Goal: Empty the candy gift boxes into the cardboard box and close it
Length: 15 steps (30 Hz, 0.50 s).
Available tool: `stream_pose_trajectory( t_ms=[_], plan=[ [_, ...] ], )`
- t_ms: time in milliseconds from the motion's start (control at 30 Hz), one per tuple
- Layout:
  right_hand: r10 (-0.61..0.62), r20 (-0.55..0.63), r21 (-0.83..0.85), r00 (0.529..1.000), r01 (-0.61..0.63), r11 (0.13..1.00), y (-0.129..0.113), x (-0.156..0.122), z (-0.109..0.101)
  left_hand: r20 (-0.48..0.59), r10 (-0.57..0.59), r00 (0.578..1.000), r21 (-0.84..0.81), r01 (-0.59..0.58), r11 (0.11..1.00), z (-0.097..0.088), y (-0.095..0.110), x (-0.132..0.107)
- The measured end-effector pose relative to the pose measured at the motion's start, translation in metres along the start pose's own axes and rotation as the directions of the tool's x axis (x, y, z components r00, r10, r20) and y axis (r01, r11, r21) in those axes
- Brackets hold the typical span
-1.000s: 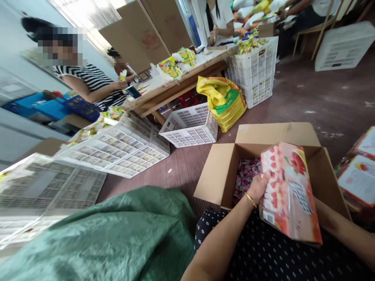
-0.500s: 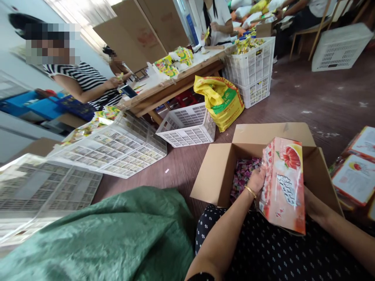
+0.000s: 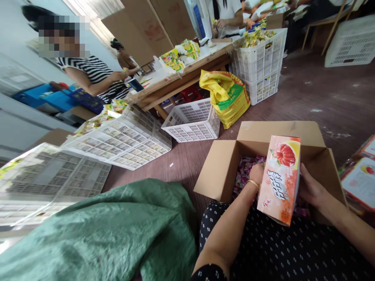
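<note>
An orange-and-pink printed carton (image 3: 279, 177) with a picture of red fruit is held tilted above my lap. At its left side is my left hand (image 3: 257, 173), wearing a gold bracelet, its fingers curled around behind the carton and mostly hidden. My right hand (image 3: 309, 187) grips the carton's right side, thumb near the upper edge. Behind and below it stands an open cardboard box (image 3: 218, 168), flaps folded out. Many small purple-wrapped packets (image 3: 243, 171) lie inside that box.
A green woven sheet or sack (image 3: 117, 230) bulges at my left. White crates (image 3: 140, 144) with yellow packets, an open white crate (image 3: 193, 127) and a yellow bag (image 3: 230, 101) stand ahead. Wrapped printed cartons (image 3: 360, 175) lie at right. Co-workers sit around a table (image 3: 181, 74).
The carton has turned so that its printed face points more toward me, and its open, packet-filled side no longer shows. My left hand has slid partly behind it. The view has shifted slightly.
</note>
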State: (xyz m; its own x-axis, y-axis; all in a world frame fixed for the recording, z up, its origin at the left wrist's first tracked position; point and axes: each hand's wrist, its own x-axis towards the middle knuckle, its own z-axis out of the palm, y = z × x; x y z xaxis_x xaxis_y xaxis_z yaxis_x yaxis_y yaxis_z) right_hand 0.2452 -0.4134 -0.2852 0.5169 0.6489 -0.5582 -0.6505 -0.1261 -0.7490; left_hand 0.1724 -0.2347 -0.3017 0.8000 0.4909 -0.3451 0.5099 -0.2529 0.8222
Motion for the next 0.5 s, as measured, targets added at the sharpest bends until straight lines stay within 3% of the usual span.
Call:
stream_pose_trajectory(
  t_ms=[200, 333, 400, 500],
  plan=[
    [0.078, -0.189, 0.022, 0.979, -0.075, 0.997, -0.005, -0.001, -0.020, -0.053, -0.007, 0.999, 0.157, 0.015, 0.988, -0.028, 0.002, 0.004],
    [0.059, -0.198, -0.079, 0.978, -0.076, 0.994, -0.006, 0.003, -0.027, -0.114, -0.025, 0.993, 0.227, 0.050, 0.973, -0.039, 0.000, 0.005],
    [0.056, -0.179, -0.096, 0.982, -0.074, 0.993, -0.012, 0.005, -0.025, -0.133, -0.040, 0.990, 0.141, 0.059, 0.988, -0.041, -0.001, 0.009],
    [0.068, -0.166, -0.093, 0.984, -0.084, 0.992, -0.024, 0.002, -0.015, -0.108, -0.102, 0.989, -0.172, 0.083, 0.982, -0.035, -0.003, 0.016]
  ],
)
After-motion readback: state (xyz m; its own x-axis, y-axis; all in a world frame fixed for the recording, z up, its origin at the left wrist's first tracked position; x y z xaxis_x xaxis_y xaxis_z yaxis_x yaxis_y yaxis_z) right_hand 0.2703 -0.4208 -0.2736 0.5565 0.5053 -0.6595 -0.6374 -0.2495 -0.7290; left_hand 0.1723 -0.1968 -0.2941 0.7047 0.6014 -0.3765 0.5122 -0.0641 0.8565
